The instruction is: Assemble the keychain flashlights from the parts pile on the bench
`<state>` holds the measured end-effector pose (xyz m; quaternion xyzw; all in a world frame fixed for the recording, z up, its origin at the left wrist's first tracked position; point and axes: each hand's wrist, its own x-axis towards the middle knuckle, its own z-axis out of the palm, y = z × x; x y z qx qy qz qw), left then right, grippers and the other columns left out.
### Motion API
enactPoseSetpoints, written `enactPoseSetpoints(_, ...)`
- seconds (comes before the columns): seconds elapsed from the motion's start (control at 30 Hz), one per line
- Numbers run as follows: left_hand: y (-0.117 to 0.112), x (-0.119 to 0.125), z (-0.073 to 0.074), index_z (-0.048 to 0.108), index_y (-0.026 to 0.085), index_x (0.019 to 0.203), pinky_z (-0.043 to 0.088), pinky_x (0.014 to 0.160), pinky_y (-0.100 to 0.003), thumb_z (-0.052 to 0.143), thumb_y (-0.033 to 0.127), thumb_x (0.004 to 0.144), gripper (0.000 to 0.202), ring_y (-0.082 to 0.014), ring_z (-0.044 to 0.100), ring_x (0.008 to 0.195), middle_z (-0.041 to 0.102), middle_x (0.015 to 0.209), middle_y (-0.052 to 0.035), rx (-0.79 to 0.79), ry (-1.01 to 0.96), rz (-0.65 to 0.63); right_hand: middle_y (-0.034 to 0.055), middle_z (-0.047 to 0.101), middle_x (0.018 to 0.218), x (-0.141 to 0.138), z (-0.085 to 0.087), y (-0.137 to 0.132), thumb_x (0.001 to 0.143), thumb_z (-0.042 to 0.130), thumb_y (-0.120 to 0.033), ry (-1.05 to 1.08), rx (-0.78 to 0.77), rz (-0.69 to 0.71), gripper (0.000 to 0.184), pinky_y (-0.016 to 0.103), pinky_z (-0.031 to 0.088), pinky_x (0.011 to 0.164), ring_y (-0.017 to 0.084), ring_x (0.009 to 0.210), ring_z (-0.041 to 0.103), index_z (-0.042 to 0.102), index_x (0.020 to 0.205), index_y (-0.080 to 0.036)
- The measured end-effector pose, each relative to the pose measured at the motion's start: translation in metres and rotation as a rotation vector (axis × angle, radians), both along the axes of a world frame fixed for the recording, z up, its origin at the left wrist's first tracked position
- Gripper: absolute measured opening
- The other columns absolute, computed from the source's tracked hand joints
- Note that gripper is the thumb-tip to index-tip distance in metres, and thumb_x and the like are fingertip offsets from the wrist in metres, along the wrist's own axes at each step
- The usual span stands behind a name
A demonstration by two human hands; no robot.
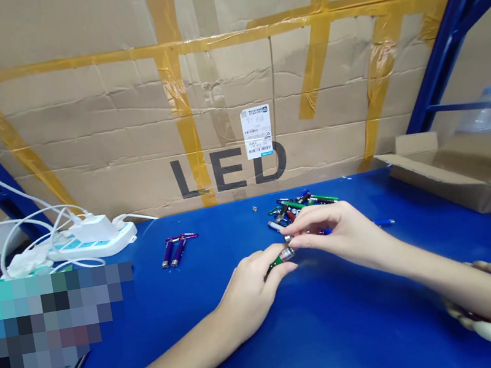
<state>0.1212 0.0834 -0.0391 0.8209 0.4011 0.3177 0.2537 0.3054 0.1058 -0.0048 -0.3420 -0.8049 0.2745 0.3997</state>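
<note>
My left hand [248, 289] is closed round a green mini flashlight [278, 262], whose silver end points up to the right. Just above that end, my right hand [346, 233] pinches a small silver cap [288, 239] between thumb and fingertips. Whether the cap touches the flashlight is hard to tell. Behind my right hand lies a pile of mini flashlights [294, 205] in green, blue, black and silver, partly hidden by the fingers. Two purple flashlights [178, 252] with carabiner clips lie together to the left.
A tiny metal piece [254, 209] lies near the back of the blue table [344, 336]. A white power strip [96, 242] with cables stands at left, above a pixelated area. An open cardboard box [450, 182] sits at right. A large taped carton [124, 122] closes off the back.
</note>
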Motion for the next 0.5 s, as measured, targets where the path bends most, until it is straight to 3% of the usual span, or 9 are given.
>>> enactPoseSetpoints(0.13, 0.0003, 0.0000, 0.0013, 0.055, 0.019, 0.086, 0.035, 0.067, -0.023, 0.042, 0.024, 0.092, 0.015, -0.0141, 0.051, 0.072, 0.057, 0.079, 0.0017, 0.008, -0.006, -0.009, 0.0029, 0.068, 0.082, 0.0026, 0.0016, 0.0024, 0.080, 0.062, -0.031, -0.022, 0.021, 0.049, 0.016, 0.026, 0.047, 0.061, 0.016, 0.074, 0.061, 0.072, 0.087, -0.021)
enactPoseSetpoints(0.3, 0.0007, -0.0009, 0.0031, 0.054, 0.020, 0.096, 0.035, 0.068, -0.021, 0.043, 0.024, 0.092, 0.012, -0.0135, 0.053, 0.074, 0.060, 0.085, 0.0024, 0.012, -0.040, -0.002, 0.0021, 0.068, 0.079, 0.0046, 0.0046, 0.0044, 0.079, 0.063, -0.031, -0.021, 0.009, 0.078, 0.015, 0.025, 0.046, 0.061, 0.016, 0.073, 0.060, 0.073, 0.084, -0.021)
enactPoseSetpoints(0.5, -0.0020, -0.0013, 0.0025, 0.057, 0.022, 0.096, 0.037, 0.065, -0.021, 0.043, 0.024, 0.092, 0.015, -0.0134, 0.053, 0.070, 0.062, 0.083, 0.0021, 0.055, -0.014, -0.007, 0.0015, 0.069, 0.068, 0.0081, 0.0055, 0.0059, 0.067, 0.072, -0.033, -0.032, -0.271, 0.085, 0.016, 0.023, 0.045, 0.055, 0.014, 0.061, 0.060, 0.072, 0.073, -0.018)
